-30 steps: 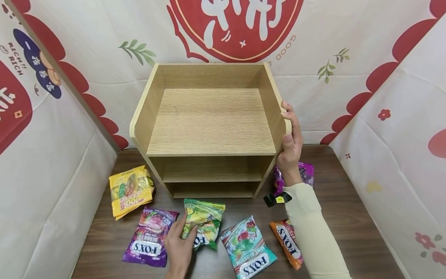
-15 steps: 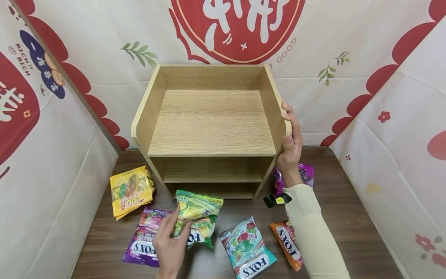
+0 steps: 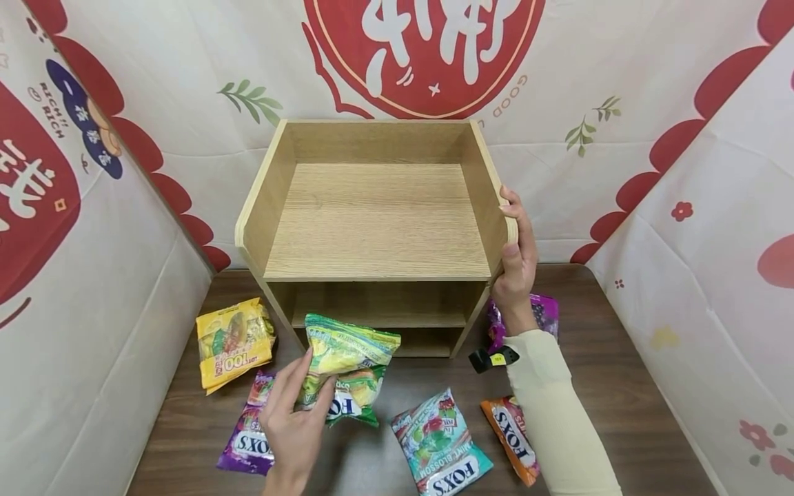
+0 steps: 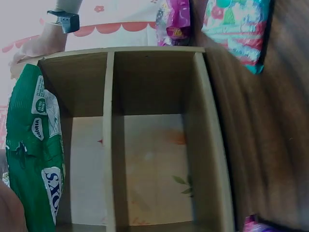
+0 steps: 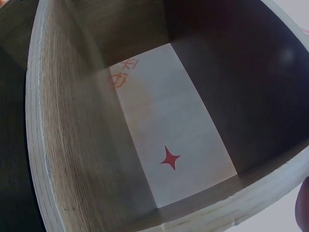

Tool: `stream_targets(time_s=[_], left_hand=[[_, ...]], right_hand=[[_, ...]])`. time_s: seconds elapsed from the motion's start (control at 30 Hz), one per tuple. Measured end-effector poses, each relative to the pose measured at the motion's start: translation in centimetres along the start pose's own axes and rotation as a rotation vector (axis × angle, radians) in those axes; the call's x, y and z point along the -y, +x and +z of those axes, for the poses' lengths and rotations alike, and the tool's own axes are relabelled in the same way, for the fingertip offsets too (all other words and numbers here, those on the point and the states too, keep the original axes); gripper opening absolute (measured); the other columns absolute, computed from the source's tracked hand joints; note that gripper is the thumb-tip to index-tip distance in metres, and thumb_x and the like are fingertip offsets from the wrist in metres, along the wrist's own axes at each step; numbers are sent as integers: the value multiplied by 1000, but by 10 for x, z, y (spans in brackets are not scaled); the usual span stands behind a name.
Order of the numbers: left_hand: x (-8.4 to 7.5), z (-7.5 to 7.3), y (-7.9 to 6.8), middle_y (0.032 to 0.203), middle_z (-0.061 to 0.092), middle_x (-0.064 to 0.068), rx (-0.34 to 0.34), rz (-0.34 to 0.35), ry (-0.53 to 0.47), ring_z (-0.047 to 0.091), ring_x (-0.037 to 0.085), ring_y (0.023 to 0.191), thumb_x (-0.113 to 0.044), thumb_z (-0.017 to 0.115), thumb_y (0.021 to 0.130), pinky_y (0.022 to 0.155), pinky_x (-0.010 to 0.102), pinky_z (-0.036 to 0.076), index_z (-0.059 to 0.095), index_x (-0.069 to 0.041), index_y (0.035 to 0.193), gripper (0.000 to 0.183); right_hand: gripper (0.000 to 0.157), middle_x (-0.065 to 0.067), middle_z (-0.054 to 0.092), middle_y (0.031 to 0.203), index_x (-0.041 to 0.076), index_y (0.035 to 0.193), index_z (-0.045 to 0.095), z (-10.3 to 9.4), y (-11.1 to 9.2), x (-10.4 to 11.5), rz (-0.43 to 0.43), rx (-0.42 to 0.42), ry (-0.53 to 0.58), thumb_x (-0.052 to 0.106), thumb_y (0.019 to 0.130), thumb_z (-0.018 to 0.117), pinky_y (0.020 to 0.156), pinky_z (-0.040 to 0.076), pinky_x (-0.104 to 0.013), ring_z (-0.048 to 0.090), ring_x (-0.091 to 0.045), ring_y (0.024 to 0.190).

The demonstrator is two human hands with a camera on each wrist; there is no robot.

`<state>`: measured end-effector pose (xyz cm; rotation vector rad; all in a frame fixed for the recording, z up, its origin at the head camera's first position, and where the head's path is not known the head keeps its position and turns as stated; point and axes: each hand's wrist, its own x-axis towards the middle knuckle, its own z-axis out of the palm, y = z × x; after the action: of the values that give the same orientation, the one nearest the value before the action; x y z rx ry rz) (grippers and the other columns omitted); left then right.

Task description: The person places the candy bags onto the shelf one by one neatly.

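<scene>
A green bag of Fox's candy (image 3: 352, 353) is pinched in my left hand (image 3: 290, 421), raised in front of the wooden shelf unit (image 3: 378, 220). In the left wrist view the bag (image 4: 31, 154) shows its green back beside the unit's openings (image 4: 87, 169). My right hand (image 3: 520, 269) grips the front edge of the unit's right side panel, thumb in front and fingertips over the top edge. One finger (image 5: 302, 208) shows at the right border of the right wrist view, by the shelf's pale edge (image 5: 270, 186).
On the dark table (image 3: 595, 399) lie a yellow candy bag (image 3: 232, 344), a purple Berries bag (image 3: 248, 437), a teal Mint Blossom bag (image 3: 440, 441) and an orange Fox's bag (image 3: 511, 437). Another purple bag (image 3: 546, 313) is partly behind my right forearm. Printed cloth walls enclose the table.
My left hand has lifted the green candy bag from the table and moved it left and toward the shelf unit. My right hand keeps its grip on the side panel.
</scene>
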<state>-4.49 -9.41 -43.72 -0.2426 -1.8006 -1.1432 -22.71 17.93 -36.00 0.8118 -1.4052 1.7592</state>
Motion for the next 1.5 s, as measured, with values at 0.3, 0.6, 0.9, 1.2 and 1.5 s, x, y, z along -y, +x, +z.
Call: stream_targets(time_s=[0.3, 0.6, 0.9, 1.2, 1.5], left_hand=[[-23, 7, 30, 90, 64, 27, -57, 73, -39, 64, 27, 81, 6, 73, 65, 79, 17, 51, 65, 15, 106, 43], [-35, 6, 54, 95, 65, 27, -92, 2, -61, 64, 23, 88, 16, 74, 60, 78, 17, 52, 66, 12, 108, 49], [-43, 5, 74, 96, 65, 27, -111, -4, -21, 64, 30, 88, 15, 74, 63, 80, 17, 51, 67, 11, 109, 48], [-33, 8, 88, 102, 66, 21, -137, -27, -27, 63, 31, 93, 14, 79, 64, 82, 22, 52, 68, 5, 113, 51], [-34, 13, 111, 105, 68, 11, -127, -52, -36, 64, 25, 95, 5, 82, 67, 82, 25, 53, 69, -5, 116, 51]], right_hand=[[66, -15, 44, 139, -6, 118, 47, 0, 1, 2, -2, -5, -10, 51, 87, 57, 103, 26, -44, 32, -38, 128], [66, -17, 44, 139, -6, 118, 47, -1, -1, 1, -1, -10, -1, 51, 87, 58, 102, 26, -44, 32, -38, 128], [67, -17, 43, 140, -6, 119, 48, -3, -4, 0, -1, -10, -3, 52, 86, 58, 102, 27, -44, 31, -39, 127], [67, -17, 43, 140, -6, 119, 47, -1, -3, 3, 6, -8, -14, 52, 87, 57, 101, 27, -43, 31, -39, 128], [64, -16, 44, 139, -6, 117, 49, -1, -1, 5, 1, -19, 18, 50, 87, 59, 103, 28, -44, 31, -38, 130]])
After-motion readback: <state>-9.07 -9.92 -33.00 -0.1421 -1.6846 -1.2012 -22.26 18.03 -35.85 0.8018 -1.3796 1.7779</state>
